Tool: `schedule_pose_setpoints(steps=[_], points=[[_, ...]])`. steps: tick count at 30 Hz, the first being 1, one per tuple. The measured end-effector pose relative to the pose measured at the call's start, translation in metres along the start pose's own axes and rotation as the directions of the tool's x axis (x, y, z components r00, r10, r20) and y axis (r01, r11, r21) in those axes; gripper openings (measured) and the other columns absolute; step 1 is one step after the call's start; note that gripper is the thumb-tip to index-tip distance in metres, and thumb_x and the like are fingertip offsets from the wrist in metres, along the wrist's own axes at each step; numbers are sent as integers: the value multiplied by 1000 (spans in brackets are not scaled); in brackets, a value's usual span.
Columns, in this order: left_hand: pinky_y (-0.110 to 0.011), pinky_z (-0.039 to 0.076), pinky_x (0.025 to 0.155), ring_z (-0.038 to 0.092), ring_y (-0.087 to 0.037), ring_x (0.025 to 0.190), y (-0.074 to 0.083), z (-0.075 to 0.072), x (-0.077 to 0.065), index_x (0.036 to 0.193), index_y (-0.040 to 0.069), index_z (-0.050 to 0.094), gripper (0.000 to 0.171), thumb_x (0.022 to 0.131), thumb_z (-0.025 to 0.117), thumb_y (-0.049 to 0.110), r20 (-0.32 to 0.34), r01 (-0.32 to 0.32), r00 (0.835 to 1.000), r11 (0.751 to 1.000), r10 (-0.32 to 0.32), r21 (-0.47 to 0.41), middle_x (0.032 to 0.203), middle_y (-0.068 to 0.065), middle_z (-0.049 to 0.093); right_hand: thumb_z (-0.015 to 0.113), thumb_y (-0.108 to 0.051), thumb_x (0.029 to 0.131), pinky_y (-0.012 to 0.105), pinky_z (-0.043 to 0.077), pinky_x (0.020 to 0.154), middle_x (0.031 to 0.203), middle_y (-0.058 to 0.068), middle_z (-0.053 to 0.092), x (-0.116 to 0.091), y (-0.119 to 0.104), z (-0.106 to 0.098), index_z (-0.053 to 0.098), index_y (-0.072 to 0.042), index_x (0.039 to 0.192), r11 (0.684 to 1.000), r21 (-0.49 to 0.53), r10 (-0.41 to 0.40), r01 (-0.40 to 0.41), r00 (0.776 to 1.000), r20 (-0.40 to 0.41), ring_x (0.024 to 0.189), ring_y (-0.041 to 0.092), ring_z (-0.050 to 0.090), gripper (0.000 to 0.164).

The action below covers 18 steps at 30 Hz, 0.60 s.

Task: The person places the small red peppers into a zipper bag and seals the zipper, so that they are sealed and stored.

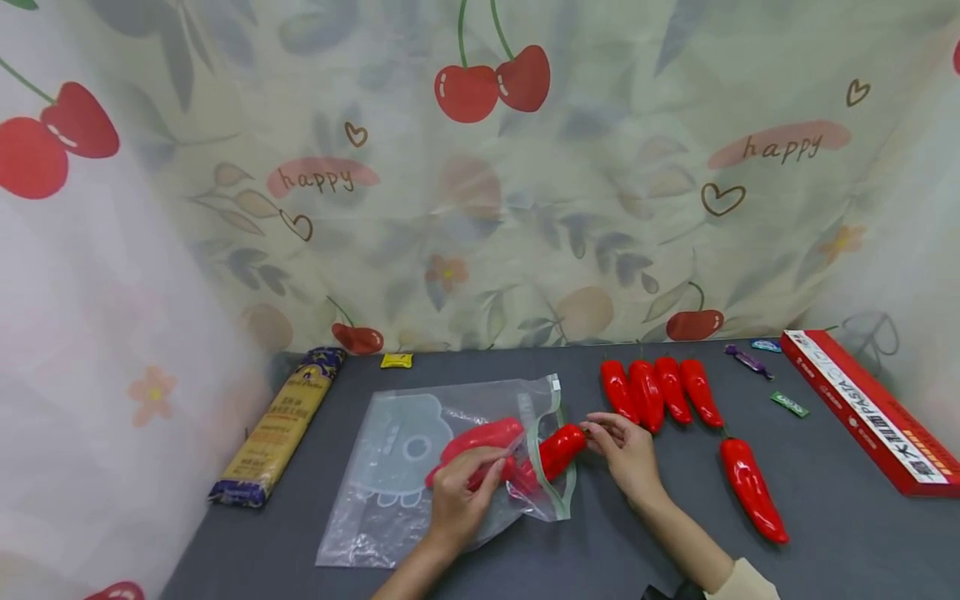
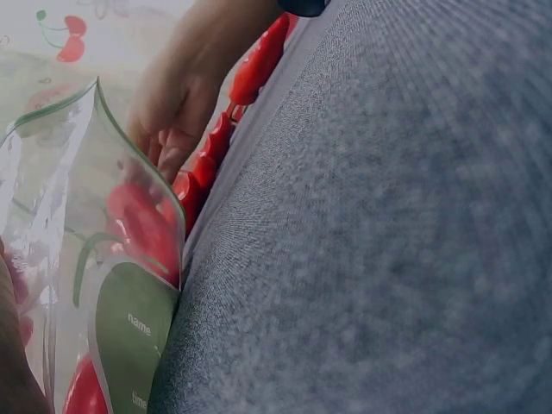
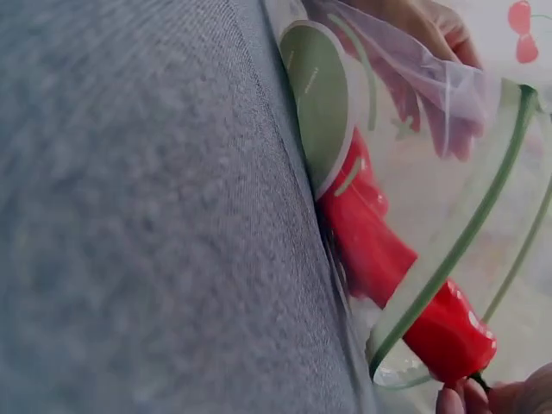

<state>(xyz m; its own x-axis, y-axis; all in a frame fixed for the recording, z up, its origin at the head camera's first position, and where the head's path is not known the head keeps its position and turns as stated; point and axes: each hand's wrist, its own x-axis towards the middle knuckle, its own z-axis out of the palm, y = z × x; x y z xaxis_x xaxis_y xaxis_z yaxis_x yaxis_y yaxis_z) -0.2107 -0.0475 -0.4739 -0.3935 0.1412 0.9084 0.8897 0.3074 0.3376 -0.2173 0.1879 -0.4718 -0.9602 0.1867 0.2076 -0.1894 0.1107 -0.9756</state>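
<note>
A clear zip bag lies on the table with its mouth toward the right; red chili peppers show through its plastic. My left hand pinches the bag's upper layer near the opening. By its stem end, my right hand holds another red pepper, which sits partly inside the mouth. In the right wrist view this pepper crosses the green zip edge, its stem at the fingertips. The left wrist view shows the bag's mouth standing apart, with the right hand beyond it.
Several red peppers lie in a row behind my right hand, and one more lies nearer on the right. A yellow pasta pack is at left, a red pasta box at right. Small wrapped candies lie toward the back.
</note>
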Motion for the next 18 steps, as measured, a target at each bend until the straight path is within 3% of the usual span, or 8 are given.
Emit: schedule_pose_setpoints(steps=[7,14,18], points=[[-19,52,81,69,-15,81,0,0,0,94,5,69,26,71,71,-5,3,11,1000,1000,-11,0,86,-8,71,55,-4,89,15,53,71,105,32,62,0,1,-11,57,13,112,1000,0,-22,22,998,-56,77,1,66,29],[-19,52,81,69,-16,81,0,0,0,94,5,70,27,69,71,-6,0,8,1000,1000,-8,-7,86,-9,71,55,-3,89,14,52,73,100,15,67,1,3,-20,56,14,113,1000,-3,11,-11,998,-59,79,2,67,29],[-19,52,81,69,-16,81,0,0,-1,94,5,70,27,69,72,-6,2,10,1000,1000,-10,-5,87,-9,72,61,-6,86,12,52,70,90,17,69,1,3,-19,63,10,105,996,-86,29,-36,997,-77,72,2,66,25]])
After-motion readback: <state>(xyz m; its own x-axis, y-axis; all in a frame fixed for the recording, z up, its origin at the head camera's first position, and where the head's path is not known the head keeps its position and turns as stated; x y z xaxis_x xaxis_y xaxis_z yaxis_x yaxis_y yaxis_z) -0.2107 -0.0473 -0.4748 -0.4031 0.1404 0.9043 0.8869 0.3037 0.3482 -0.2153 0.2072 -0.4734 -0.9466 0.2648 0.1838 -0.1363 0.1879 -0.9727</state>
